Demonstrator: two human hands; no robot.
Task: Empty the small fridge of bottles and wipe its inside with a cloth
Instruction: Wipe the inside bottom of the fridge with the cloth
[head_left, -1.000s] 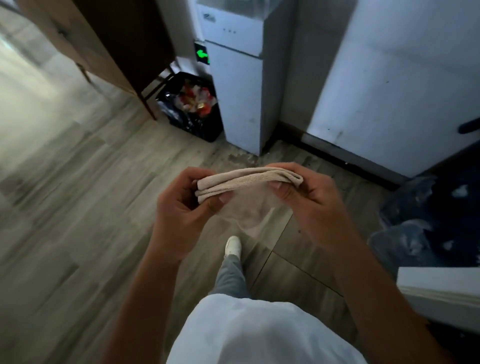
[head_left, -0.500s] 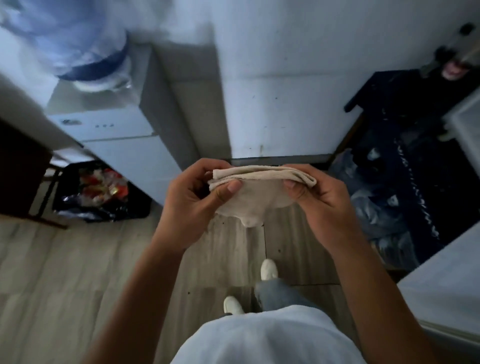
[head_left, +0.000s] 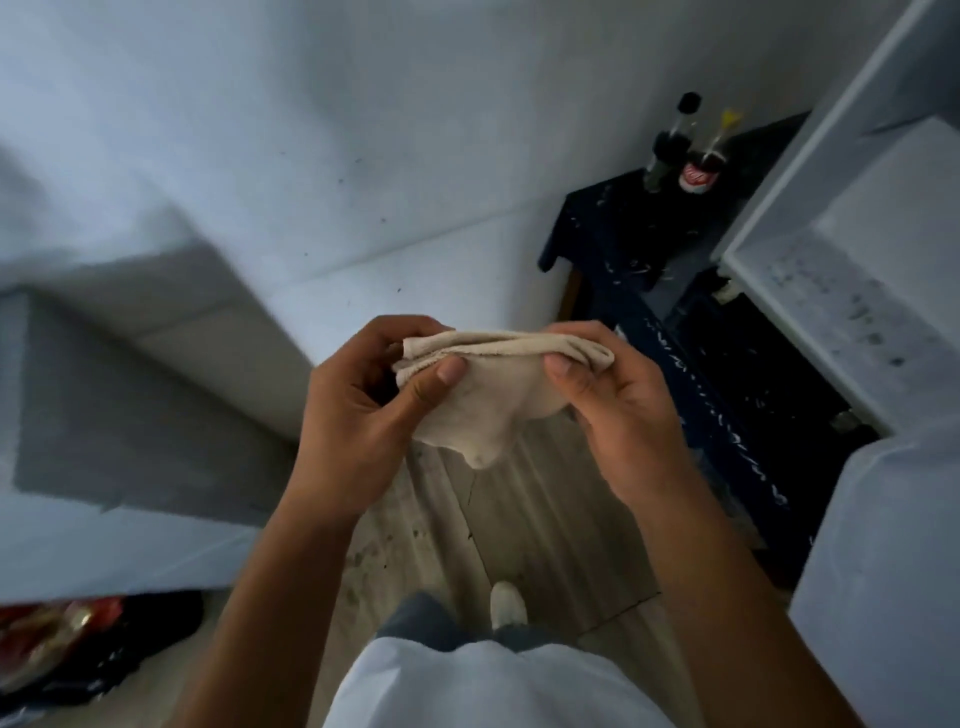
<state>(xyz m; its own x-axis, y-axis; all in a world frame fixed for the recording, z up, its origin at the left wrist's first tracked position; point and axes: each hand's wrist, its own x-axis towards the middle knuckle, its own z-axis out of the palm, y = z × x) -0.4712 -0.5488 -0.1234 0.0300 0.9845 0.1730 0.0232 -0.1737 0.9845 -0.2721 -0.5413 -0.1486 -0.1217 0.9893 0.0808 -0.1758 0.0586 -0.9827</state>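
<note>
We hold the folded beige cloth (head_left: 493, 384) at chest height, left hand (head_left: 358, 415) and right hand (head_left: 618, 410) each pinching an end. Two bottles (head_left: 680, 150) stand on the dark table beyond. Wiping seems next: carry the cloth into the white fridge (head_left: 831, 291) at our right.

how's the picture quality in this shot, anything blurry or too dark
Head view: dim, bluish light; the hands and cloth are fairly sharp; the wall and left edge are smeared by motion blur; the bottles are soft; the dark table loses detail in shadow; wide-angle lens bends the fridge edges.
</note>
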